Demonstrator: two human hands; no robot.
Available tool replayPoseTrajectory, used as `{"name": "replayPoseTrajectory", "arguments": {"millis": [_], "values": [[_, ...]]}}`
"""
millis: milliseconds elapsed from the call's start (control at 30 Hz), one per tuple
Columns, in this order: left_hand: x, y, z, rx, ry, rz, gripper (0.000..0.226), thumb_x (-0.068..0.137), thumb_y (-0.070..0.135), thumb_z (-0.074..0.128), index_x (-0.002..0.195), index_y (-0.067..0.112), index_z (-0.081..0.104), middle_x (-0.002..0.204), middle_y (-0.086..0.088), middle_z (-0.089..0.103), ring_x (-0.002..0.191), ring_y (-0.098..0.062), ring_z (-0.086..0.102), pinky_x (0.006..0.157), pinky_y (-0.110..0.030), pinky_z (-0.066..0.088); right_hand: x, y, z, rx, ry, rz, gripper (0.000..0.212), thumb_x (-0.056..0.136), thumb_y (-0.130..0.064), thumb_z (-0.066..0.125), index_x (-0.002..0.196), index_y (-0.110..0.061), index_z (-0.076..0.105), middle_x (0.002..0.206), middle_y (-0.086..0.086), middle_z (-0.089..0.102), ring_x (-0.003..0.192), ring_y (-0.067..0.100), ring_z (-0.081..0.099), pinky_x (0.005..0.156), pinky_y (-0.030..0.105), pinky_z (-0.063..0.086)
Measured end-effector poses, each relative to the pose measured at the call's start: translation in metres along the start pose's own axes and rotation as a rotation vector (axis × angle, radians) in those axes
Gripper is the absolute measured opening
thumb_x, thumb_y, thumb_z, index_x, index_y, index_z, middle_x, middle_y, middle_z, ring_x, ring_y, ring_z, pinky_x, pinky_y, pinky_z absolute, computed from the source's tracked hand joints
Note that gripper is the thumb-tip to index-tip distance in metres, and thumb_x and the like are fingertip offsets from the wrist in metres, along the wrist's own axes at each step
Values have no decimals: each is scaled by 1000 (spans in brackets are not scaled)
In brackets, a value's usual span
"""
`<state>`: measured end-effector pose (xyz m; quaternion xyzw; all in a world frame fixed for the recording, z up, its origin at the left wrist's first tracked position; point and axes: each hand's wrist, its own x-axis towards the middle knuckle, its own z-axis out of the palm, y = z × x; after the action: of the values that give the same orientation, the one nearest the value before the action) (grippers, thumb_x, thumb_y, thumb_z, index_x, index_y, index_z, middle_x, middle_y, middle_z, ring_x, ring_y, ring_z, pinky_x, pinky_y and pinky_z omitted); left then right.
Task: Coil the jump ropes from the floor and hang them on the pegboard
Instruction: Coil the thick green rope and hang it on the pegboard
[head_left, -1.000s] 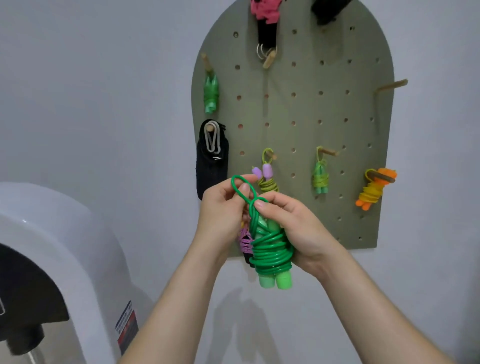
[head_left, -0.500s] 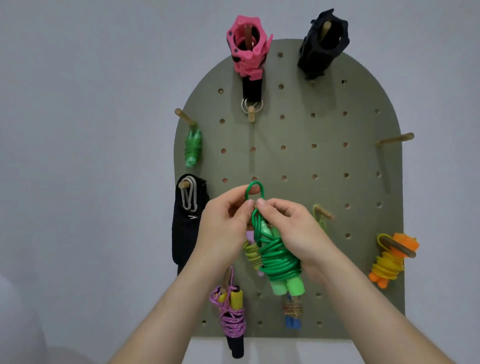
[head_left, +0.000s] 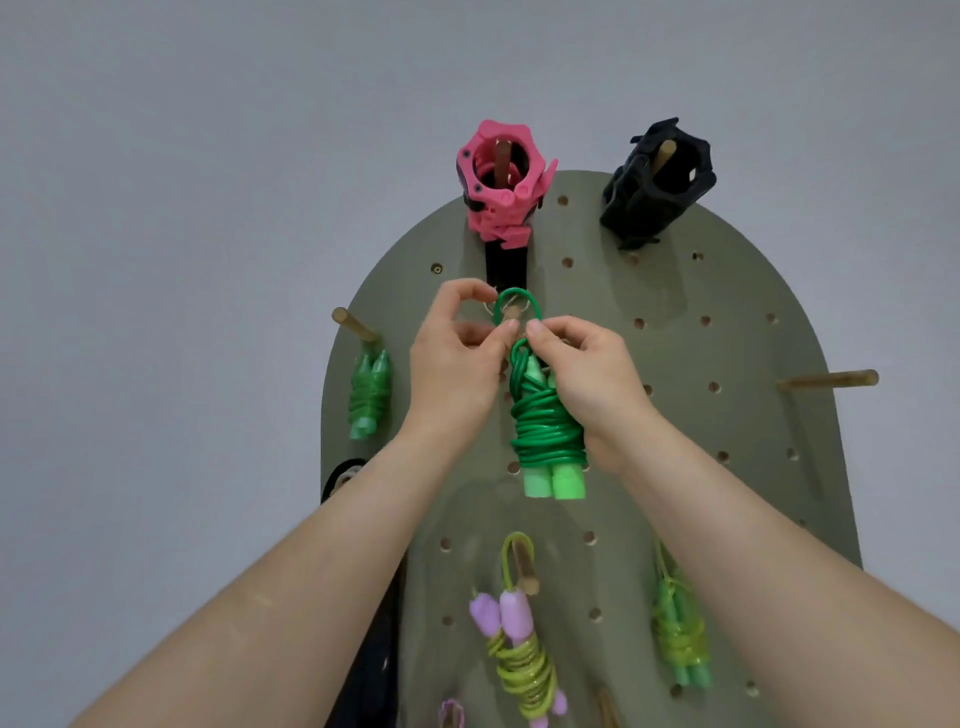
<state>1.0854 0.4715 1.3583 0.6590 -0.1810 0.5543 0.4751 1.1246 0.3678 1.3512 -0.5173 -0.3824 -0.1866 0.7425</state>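
An olive-green arched pegboard (head_left: 727, 467) on a pale wall carries most of the clutter. At the pegboard's top hang a pink plastic barbell collar (head_left: 498, 182) and a black plastic barbell collar (head_left: 657, 182), each on a wooden peg. A black strap (head_left: 506, 265) drops from the pink one down the pegboard's upper middle.

At that strap's lower end a short wooden peg (head_left: 512, 313) sticks out. Its tip shows through the top loop of the bright green coiled jump rope with pale green handles (head_left: 550, 431). The left hand (head_left: 457, 358) and right hand (head_left: 587, 369) each pinch the base of that loop between thumb and forefinger. The coil hangs between the wrists, handles down.

On the pegboard's left edge a translucent green coiled rope (head_left: 369, 389) hangs from a peg. A bare long wooden peg (head_left: 831, 379) juts from the right edge. In the pegboard's lower part hang a yellow-green rope with lilac handles (head_left: 514, 639) and a light green glittery rope (head_left: 680, 634).
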Motion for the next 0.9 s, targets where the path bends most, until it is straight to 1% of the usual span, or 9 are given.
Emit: {"name": "replayPoseTrajectory", "arguments": {"millis": [33, 167, 300, 367, 500, 600, 667, 800, 900], "values": [[11, -4, 1, 40, 1, 29, 20, 85, 16, 69, 94, 31, 60, 70, -15, 68, 59, -28, 62, 66, -47, 58, 9, 2, 4, -1, 29, 7, 20, 96, -18, 60, 82, -5, 67, 73, 11, 65, 68, 24, 61, 67, 41, 55], [45, -23, 2, 288, 3, 142, 11, 84, 18, 68, 86, 27, 74, 68, 7, 70, 61, -12, 63, 70, -41, 57, 34, 17, 13, 1, 142, 39, 34, 98, -23, 56, 80, 5, 62, 62, 6, 55, 56, 17, 52, 50, 24, 44], [50, -37, 2, 331, -47, 127, 18, 84, 14, 62, 87, 25, 76, 76, 10, 72, 73, -9, 67, 77, -36, 56, 46, 39, 20, 2, 166, 76, 33, 96, -23, 56, 78, 4, 63, 66, 11, 56, 62, 22, 53, 60, 45, 50], [49, -43, 1, 292, -137, 103, 21, 83, 14, 60, 90, 29, 74, 77, 9, 71, 74, -10, 65, 77, -33, 55, 51, 47, 23, 13, 180, 98, 35, 95, -25, 57, 69, -2, 60, 64, 11, 55, 63, 24, 52, 64, 56, 52], [54, -55, -3, 304, -374, 90, 30, 73, 18, 67, 97, 37, 66, 74, 5, 55, 66, -9, 52, 68, -25, 44, 56, 58, 22, -102, 184, 61, 33, 97, -28, 54, 75, -6, 66, 63, 3, 58, 64, 19, 54, 63, 36, 45], [58, -70, -5, 602, -397, 271, 35, 78, 24, 68, 112, 30, 58, 82, 5, 54, 76, -12, 52, 65, -21, 39, 60, 67, 22, -168, 164, 67, 36, 95, -32, 57, 68, -9, 64, 61, 3, 56, 61, 18, 50, 59, 33, 39], [62, -76, -6, 759, -410, 386, 40, 81, 28, 66, 118, 28, 51, 80, 7, 51, 75, -14, 49, 63, -26, 36, 69, 70, 18, -215, 135, 100, 36, 92, -32, 61, 64, -9, 63, 61, 6, 55, 63, 20, 49, 60, 34, 38], [76, -79, -7, 839, -456, 373, 45, 82, 35, 69, 121, 33, 48, 75, 9, 53, 72, -14, 53, 65, -35, 46, 90, 67, 6, -419, 118, 80, 24, 83, -26, 71, 62, -16, 66, 69, 8, 68, 70, 29, 66, 70, 45, 57], [82, -84, -4, 874, -453, 344, 47, 81, 35, 70, 123, 35, 49, 69, 11, 53, 71, -16, 57, 63, -33, 44, 96, 66, 10, -639, 116, 43, 28, 82, -30, 72, 59, -23, 56, 78, 6, 69, 82, 30, 67, 74, 41, 56]]}}
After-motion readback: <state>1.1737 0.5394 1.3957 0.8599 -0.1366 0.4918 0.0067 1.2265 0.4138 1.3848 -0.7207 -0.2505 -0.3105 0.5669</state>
